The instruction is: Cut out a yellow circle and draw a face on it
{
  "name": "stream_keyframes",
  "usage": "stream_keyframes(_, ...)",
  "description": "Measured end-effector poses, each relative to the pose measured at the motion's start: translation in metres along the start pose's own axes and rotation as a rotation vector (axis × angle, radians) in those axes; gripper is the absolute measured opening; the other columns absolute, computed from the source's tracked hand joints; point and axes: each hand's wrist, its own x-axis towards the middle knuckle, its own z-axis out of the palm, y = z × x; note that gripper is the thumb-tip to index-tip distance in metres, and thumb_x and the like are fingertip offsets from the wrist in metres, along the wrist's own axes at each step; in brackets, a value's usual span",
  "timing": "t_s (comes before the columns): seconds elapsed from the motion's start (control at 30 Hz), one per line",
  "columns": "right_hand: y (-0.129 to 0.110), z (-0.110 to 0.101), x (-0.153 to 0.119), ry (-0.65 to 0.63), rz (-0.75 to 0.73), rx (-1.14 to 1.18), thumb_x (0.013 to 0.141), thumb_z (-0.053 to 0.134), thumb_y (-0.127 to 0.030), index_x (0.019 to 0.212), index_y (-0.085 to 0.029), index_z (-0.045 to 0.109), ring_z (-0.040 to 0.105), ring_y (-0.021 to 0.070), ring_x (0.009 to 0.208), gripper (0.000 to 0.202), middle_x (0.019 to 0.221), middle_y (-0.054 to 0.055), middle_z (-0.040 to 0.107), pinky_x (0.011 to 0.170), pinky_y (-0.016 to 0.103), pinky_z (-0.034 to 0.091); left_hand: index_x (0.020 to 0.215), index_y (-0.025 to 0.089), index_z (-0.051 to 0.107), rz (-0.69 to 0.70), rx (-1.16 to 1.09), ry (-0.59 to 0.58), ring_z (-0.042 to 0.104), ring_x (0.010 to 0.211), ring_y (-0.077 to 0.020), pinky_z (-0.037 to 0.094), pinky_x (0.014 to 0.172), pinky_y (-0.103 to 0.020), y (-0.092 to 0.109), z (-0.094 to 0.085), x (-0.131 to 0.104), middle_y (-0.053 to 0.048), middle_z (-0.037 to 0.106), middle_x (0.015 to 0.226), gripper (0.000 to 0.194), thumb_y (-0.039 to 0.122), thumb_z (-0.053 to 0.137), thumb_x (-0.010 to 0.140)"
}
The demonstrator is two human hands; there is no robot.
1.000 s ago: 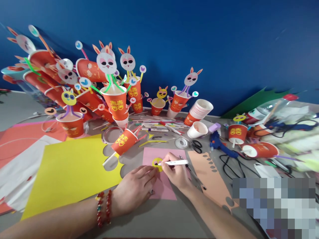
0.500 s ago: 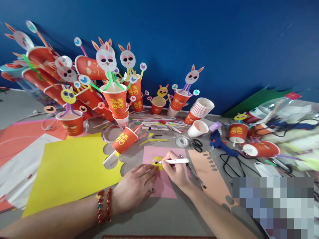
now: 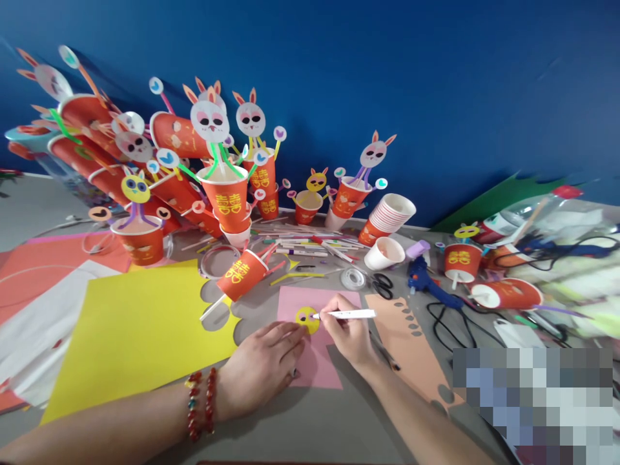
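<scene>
A small yellow paper circle point(image 3: 306, 321) lies on a pink sheet point(image 3: 317, 371), with a dark eye and pink patches drawn on it. My right hand point(image 3: 351, 332) grips a white marker point(image 3: 352, 314), whose tip is at the right-hand patch of the circle. My left hand point(image 3: 264, 365) lies flat, palm down, its fingertips on the circle's lower left edge and on the pink sheet. Red beads circle the left wrist. To the left is a large yellow sheet point(image 3: 145, 329) with round cut-outs.
Red paper cups point(image 3: 230, 206) with rabbit faces crowd the back left. Loose markers point(image 3: 300, 245) lie behind the pink sheet, near a tape roll point(image 3: 353, 278) and scissors point(image 3: 382, 284). A blue glue gun point(image 3: 426, 281) and an orange sheet point(image 3: 411, 355) are on the right.
The marker tip has moved right, from the dark left eye to the other patch, and my right hand has shifted slightly right. My left hand has stayed in place.
</scene>
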Motion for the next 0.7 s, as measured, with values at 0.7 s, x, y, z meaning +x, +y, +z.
stream_keyframes(0.7,-0.004,-0.005,0.001,-0.058,0.004,-0.031,0.087,0.055,-0.017,0.070,-0.021,0.053,0.048,0.0109,0.052,0.017,0.059,-0.005,0.055,0.050,0.022,0.034,0.136,0.012,0.055,-0.012,0.005,-0.034,0.052,0.132,-0.0260,0.041,0.113,-0.039,0.001,-0.008,0.005,-0.009,0.058,0.144,0.045,0.031,0.060,0.096)
